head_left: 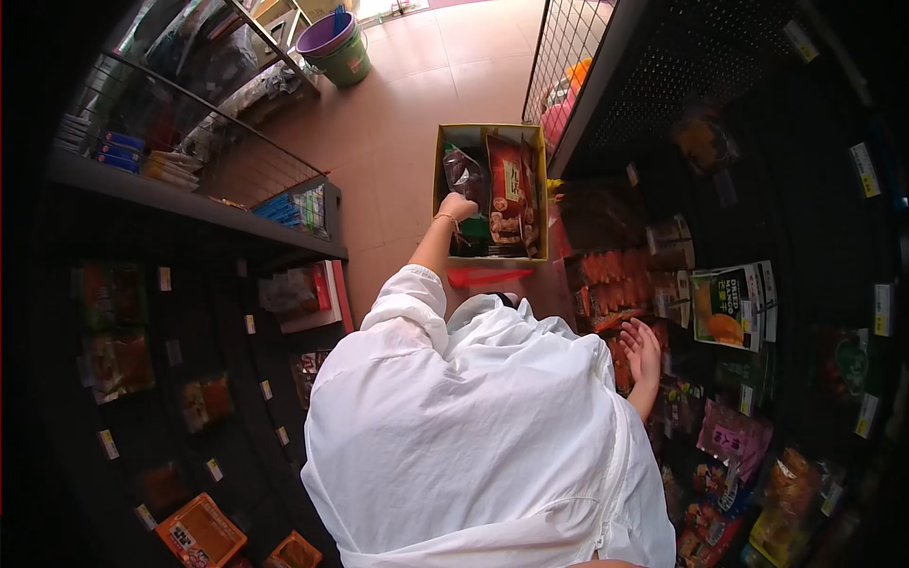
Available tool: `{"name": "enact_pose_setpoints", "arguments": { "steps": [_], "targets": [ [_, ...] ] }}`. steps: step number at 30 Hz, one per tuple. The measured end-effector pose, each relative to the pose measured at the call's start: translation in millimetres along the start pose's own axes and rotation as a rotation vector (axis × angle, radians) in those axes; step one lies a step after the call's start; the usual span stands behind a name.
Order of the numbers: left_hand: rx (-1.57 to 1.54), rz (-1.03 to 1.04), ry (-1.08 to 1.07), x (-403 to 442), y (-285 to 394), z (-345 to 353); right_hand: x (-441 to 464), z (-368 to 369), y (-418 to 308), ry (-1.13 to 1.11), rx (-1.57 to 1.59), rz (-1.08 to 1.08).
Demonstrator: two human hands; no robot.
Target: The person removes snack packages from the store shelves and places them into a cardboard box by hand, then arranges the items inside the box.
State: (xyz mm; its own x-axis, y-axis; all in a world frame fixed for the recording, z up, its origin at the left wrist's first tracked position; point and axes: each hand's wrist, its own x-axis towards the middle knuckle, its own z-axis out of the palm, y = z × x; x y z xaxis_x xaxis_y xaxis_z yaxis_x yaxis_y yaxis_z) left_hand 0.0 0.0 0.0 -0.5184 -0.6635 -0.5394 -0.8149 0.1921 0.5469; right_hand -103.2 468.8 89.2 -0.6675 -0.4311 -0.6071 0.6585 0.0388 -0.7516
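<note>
The left hand (458, 206) of the person is at the upper middle of the frame, reaching into a yellow-edged box (543, 180). Its fingers are bent inward and pinch the lower part of a dark bag (464, 175), which has a shiny, see-through surface. This bag stands tilted inside the box, on the left side of it. Just beside it, on the right side of the same box, a red packet (511, 189) stands lengthwise, with a pale label on its front. A thin bracelet (448, 218) goes around the left wrist.

The right hand (643, 348) is at the right of the centre, with its fingers loosely spread and holding nothing. It is near some orange-red packets (614, 284) on the dark shelf. Further to the right there is a dried mango packet (724, 308), and below this one a pink-purple packet (734, 437).

A white garment (473, 435) fills the lower middle of the frame. At the lower left lies an orange package (201, 532). At the upper left, a green bucket (346, 64) with a purple inside is on the tiled floor (398, 142). A red object (488, 276) shows just under the near edge of the box.
</note>
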Motion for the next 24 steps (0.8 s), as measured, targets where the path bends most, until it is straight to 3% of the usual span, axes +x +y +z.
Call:
{"name": "enact_pose_setpoints", "arguments": {
  "steps": [3,5,6,11,14,16,19,24],
  "targets": [
    [-0.207,-0.07,0.083,-10.9,5.5,-4.5,-8.4,-0.6,-2.7,0.053,-0.015,0.002],
    [-0.3,-0.039,0.271,4.2,9.4,-11.9,-1.1,3.6,-2.5,0.053,-0.012,-0.01],
    [-0.552,-0.057,0.227,4.6,10.4,-12.3,-4.4,4.2,0.4,0.06,-0.001,-0.007],
    [-0.782,-0.275,0.073,-3.2,34.6,-30.1,-15.3,0.9,4.6,0.1,0.017,0.007],
    [-0.758,-0.316,-0.044,8.1,35.3,-41.6,-14.6,-5.4,12.6,0.11,0.014,0.024],
    [-0.393,-0.212,0.228,30.1,26.6,-33.1,-14.8,-7.2,15.0,0.109,0.022,0.018],
    [-0.23,-0.168,0.338,17.4,36.4,-26.6,-20.4,-6.8,13.5,0.117,0.033,0.008],
    [-0.216,-0.04,0.354,22.1,31.4,-41.2,-18.5,-4.8,14.3,0.095,0.067,-0.013]
  ]
}}
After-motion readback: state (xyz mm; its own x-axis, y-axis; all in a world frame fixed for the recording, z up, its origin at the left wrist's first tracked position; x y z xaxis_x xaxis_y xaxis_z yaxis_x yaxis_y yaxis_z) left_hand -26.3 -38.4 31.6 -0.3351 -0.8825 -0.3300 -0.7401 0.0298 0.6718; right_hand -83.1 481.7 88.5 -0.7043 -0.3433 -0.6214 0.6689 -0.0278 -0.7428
